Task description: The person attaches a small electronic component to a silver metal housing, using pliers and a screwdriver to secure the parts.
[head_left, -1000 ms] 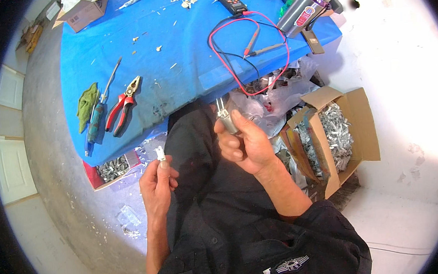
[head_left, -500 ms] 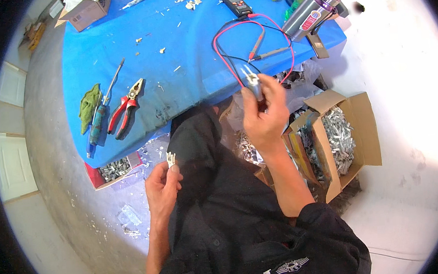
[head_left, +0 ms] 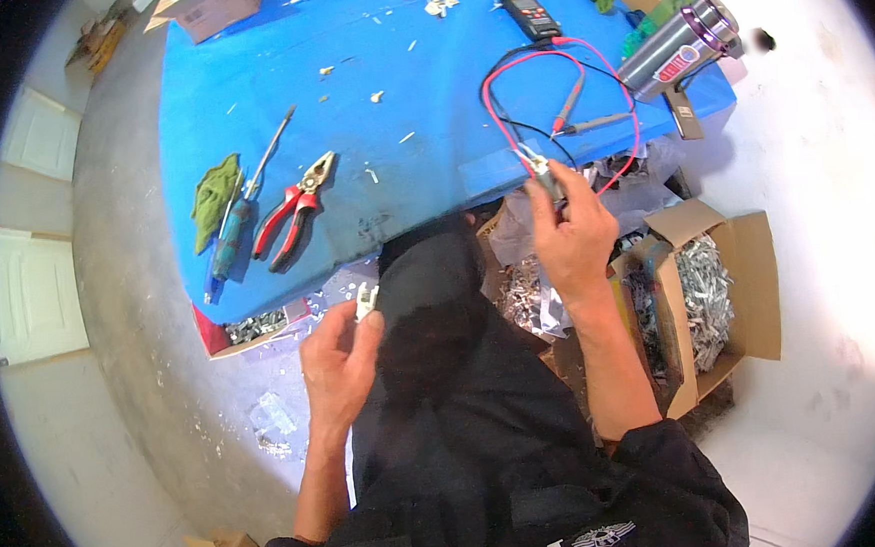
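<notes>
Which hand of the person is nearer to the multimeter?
Right: the right hand is below the multimeter in the picture; the left hand is lower and much farther left.

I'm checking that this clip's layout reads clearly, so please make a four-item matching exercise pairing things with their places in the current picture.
Things
1. small white piece
2. grey part with prongs
3. red-handled pliers
4. silver flask

Places
A. beside the teal-handled screwdriver
B. held in the right hand
C. near the right end of the blue tabletop
D. held in the left hand

Right pairs: 1-D, 2-B, 3-A, 4-C
</notes>
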`<state>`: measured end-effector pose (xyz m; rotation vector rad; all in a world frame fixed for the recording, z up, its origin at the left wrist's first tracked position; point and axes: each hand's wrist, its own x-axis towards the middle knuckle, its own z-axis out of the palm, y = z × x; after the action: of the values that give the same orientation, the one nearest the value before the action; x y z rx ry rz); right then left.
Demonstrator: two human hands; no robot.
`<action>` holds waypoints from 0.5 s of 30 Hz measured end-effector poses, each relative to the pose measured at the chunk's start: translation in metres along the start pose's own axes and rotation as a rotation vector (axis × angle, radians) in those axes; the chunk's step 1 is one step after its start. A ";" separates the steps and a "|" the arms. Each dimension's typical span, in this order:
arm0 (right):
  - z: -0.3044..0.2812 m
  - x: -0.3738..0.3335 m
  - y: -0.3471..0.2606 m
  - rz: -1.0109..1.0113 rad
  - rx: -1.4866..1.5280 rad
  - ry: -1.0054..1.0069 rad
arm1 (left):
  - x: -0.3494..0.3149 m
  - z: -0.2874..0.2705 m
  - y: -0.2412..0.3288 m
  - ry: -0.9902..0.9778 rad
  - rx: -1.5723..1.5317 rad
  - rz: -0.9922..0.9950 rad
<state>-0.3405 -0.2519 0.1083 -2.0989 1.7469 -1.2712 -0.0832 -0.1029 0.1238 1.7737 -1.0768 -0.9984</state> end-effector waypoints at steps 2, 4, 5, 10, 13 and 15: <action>-0.001 0.000 0.001 0.077 0.012 -0.159 | 0.010 0.000 0.004 0.034 0.042 0.056; 0.003 -0.011 0.002 0.386 0.491 -0.294 | 0.018 -0.003 0.016 0.094 0.138 0.166; 0.001 -0.015 -0.003 0.518 0.648 -0.317 | 0.027 -0.005 0.020 0.122 0.207 0.266; -0.008 -0.039 -0.018 0.759 1.076 -0.563 | 0.078 -0.007 0.034 0.211 0.586 0.548; -0.015 -0.046 -0.037 0.839 1.269 -0.634 | 0.097 -0.005 0.041 0.271 0.846 0.691; -0.018 -0.049 -0.043 0.895 1.337 -0.656 | 0.096 -0.004 0.045 0.274 0.916 0.766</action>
<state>-0.3191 -0.1892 0.1192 -0.6580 0.8230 -0.8335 -0.0610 -0.2045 0.1464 1.7849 -1.9833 0.2664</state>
